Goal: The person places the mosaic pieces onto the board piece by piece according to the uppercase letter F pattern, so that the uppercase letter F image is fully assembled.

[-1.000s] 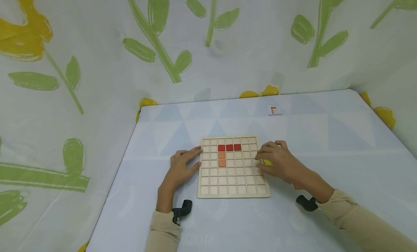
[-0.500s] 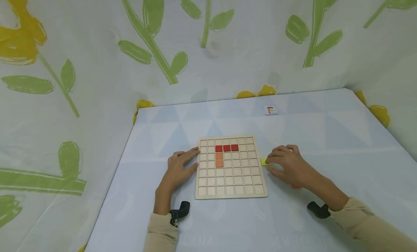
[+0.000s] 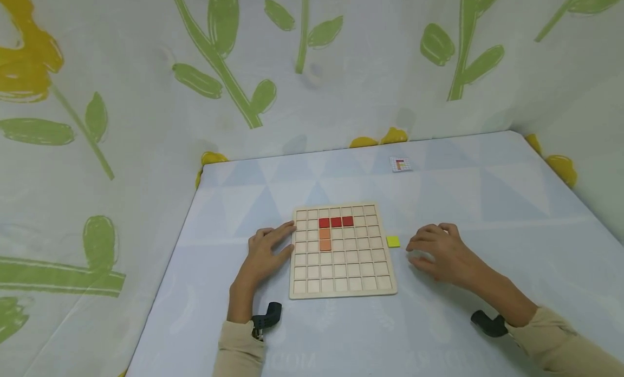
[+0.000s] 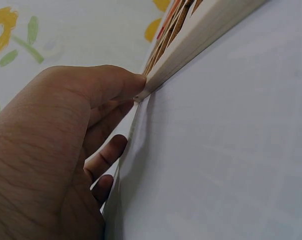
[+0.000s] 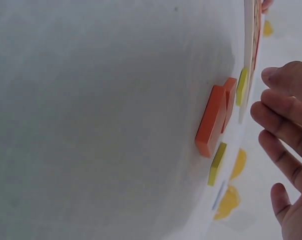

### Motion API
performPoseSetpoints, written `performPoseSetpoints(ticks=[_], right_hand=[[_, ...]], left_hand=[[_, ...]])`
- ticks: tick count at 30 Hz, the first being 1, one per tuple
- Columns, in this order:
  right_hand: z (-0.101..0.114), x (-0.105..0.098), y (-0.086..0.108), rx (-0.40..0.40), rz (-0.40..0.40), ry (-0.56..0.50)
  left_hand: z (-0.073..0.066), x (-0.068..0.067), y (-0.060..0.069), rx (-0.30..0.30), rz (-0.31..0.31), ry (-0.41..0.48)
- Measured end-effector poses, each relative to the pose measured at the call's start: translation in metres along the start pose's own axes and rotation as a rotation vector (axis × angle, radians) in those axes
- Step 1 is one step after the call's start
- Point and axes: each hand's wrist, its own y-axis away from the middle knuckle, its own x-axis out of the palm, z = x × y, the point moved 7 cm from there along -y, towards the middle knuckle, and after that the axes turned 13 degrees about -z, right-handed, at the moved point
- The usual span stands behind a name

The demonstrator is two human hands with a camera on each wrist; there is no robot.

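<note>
A wooden grid board [image 3: 341, 268] lies flat, with three red squares [image 3: 336, 222] in a row and two orange squares [image 3: 325, 239] below the leftmost. My left hand [image 3: 265, 253] touches the board's left edge with thumb and fingertips; in the left wrist view the thumb of that hand [image 4: 55, 125] rests at the board's side. Right of the board, my right hand [image 3: 441, 253] hovers with relaxed, slightly bent fingers, holding nothing. Between it and the board lies a yellow square [image 3: 393, 241]. The right wrist view shows two orange pieces [image 5: 212, 120] near this hand [image 5: 291, 130].
A small card [image 3: 401, 164] with a coloured grid pattern lies toward the table's back edge. Another yellow piece [image 5: 217, 164] lies beside the orange ones in the right wrist view. A flower-patterned cloth [image 3: 146, 68] hangs behind and left of the table [image 3: 205, 290].
My right hand has moved right, away from the board, and the yellow square beside the board is now uncovered. My left hand stays at the board's edge.
</note>
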Motion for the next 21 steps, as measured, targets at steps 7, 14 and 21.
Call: performPoseSetpoints(ticks=[7, 14, 21], right_hand=[[0.001, -0.009, 0.009, -0.031, -0.057, 0.002], [-0.002, -0.010, 0.018, -0.049, -0.049, 0.016], [-0.002, -0.012, 0.023, -0.053, -0.080, 0.020]], left_hand=[[0.001, 0.000, 0.001, 0.003, -0.010, 0.015], [0.002, 0.000, 0.001, -0.010, -0.011, 0.020], [0.003, 0.002, 0.001, -0.019, -0.007, 0.019]])
